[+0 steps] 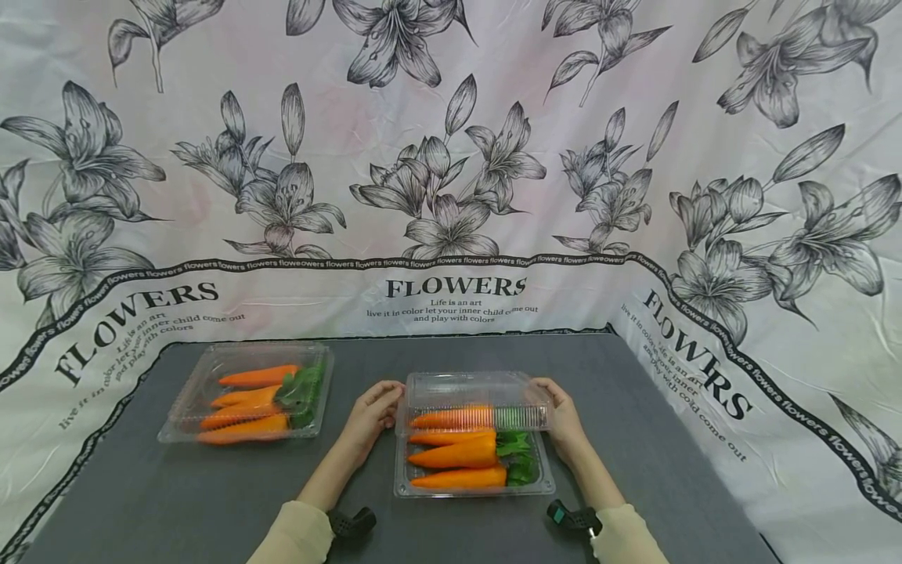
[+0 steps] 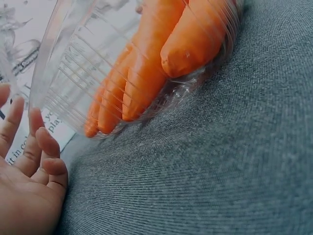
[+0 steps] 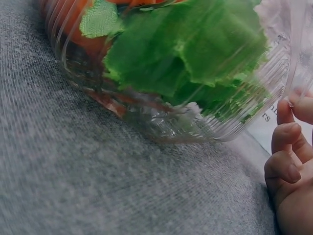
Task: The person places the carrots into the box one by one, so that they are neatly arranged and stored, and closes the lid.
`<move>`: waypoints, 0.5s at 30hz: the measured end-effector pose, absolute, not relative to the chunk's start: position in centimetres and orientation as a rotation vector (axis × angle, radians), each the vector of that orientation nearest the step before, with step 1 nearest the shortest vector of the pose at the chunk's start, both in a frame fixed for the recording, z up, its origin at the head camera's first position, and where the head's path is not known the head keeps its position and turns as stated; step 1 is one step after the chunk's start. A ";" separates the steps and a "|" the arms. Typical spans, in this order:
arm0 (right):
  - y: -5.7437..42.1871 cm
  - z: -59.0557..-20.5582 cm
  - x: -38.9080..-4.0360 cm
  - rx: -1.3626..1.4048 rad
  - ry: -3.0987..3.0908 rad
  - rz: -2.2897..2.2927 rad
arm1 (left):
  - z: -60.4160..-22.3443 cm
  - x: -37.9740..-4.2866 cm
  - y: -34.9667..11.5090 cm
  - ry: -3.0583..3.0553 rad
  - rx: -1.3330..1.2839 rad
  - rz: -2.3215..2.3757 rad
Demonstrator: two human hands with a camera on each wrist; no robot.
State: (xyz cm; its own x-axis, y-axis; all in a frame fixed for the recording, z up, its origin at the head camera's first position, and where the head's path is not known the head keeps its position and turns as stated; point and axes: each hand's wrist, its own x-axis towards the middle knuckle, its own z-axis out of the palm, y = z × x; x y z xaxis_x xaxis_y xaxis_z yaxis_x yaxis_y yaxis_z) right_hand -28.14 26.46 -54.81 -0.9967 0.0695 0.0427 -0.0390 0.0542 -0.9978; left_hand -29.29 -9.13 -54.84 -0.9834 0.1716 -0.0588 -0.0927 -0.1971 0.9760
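Note:
A clear plastic clamshell box (image 1: pixel 479 493) stands before me, holding several orange carrots (image 1: pixel 454 452) with green leafy tops (image 1: pixel 520 470). Its clear lid (image 1: pixel 465 384) is tilted up over the back part, so the front carrots lie uncovered. My left hand (image 1: pixel 369 415) holds the lid's left edge with the fingertips; in the left wrist view its other fingers (image 2: pixel 49 142) are loosely bent. On the opposite side my right hand (image 1: pixel 560 415) pinches the lid's right edge between thumb and fingertip, as the right wrist view shows at the rim. The carrot tops (image 3: pixel 186 54) press close behind the plastic there.
A second clear box (image 1: pixel 176 431) of carrots, its lid down, sits on the grey table cover (image 1: pixel 239 493) at the left. Behind the table hangs a white curtain (image 1: pixel 338 298) printed with lilies and lettering. Black wrist straps (image 1: pixel 352 522) circle both arms.

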 end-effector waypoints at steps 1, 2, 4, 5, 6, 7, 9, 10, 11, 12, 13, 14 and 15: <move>26.4 -54.8 -28.1 -0.033 -2.235 2.083 | -54.8 -29.3 -9.1 1.875 0.093 2.305; 26.4 -54.7 -28.1 -0.041 -2.256 2.050 | -54.8 -29.3 -9.1 1.880 0.096 2.303; 26.3 -54.6 -28.0 -0.056 -2.293 2.015 | -54.8 -29.2 -9.1 1.886 0.095 2.301; 26.3 -54.6 -28.1 -0.073 -2.315 1.995 | -54.8 -29.2 -9.2 1.894 0.103 2.299; 26.2 -54.5 -28.0 -0.092 -2.328 1.987 | -54.8 -29.2 -9.2 1.895 0.102 2.299; 26.2 -54.4 -28.0 -0.117 -2.341 1.977 | -54.8 -29.1 -9.2 1.905 0.107 2.293; 26.2 -54.3 -28.0 -0.136 -2.356 1.979 | -54.8 -29.1 -9.2 1.918 0.112 2.287; 26.2 -54.3 -27.9 -0.144 -2.360 1.978 | -54.8 -29.0 -9.2 1.921 0.114 2.285; 26.2 -54.2 -27.9 -0.148 -2.358 1.981 | -54.8 -29.0 -9.2 1.926 0.124 2.284; 26.3 -54.2 -27.8 -0.150 -2.359 1.980 | -54.8 -28.9 -9.3 1.921 0.124 2.289; 26.4 -54.3 -27.8 -0.140 -2.365 1.979 | -54.8 -28.8 -9.3 1.918 0.127 2.294; 26.5 -54.3 -27.7 -0.123 -2.368 1.985 | -54.8 -28.8 -9.3 1.917 0.131 2.299; 26.6 -54.4 -27.6 -0.104 -2.381 1.980 | -54.8 -28.7 -9.3 1.913 0.137 2.307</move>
